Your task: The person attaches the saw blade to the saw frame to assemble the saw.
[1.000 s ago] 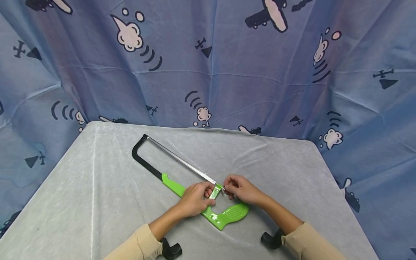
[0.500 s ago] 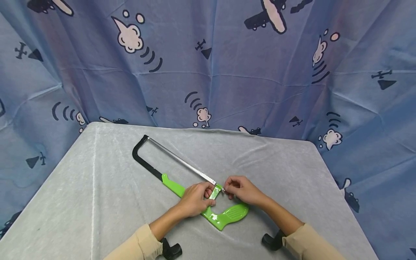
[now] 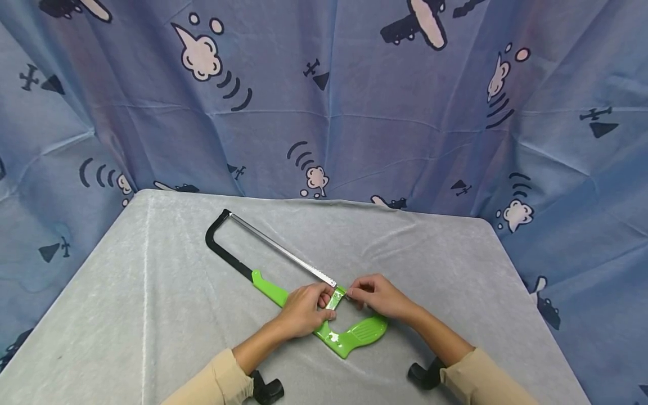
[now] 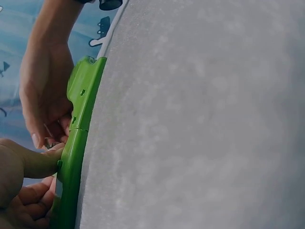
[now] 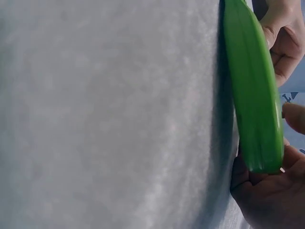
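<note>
My L grip (image 3: pixel 305 311) holds the short green post (image 3: pixel 333 300) of the hacksaw (image 3: pixel 270 291), which lies slantwise on the grey cloth-covered worktop (image 3: pixel 177 332), w/ its black bow (image 3: pixel 211 240) at far L & its blade (image 3: pixel 283 251) running from the bow's tip to the post. My R grip (image 3: pixel 379 296) is curled at the post's outer end, prob. pinching a small metal fitting (image 4: pixel 49 143), tho fingers hide most of it. Green handle (image 3: pixel 364 333) sits just below my R fingers, blue patterned curtain (image 3: pixel 273 84) behind.

Saw (image 3: pixel 270 291) partly hidden by hands (image 3: pixel 302 311), sleeves (image 3: pixel 217 378) cut off below, wrist-view cloth (image 4: pixel 200 114) blurred
</note>
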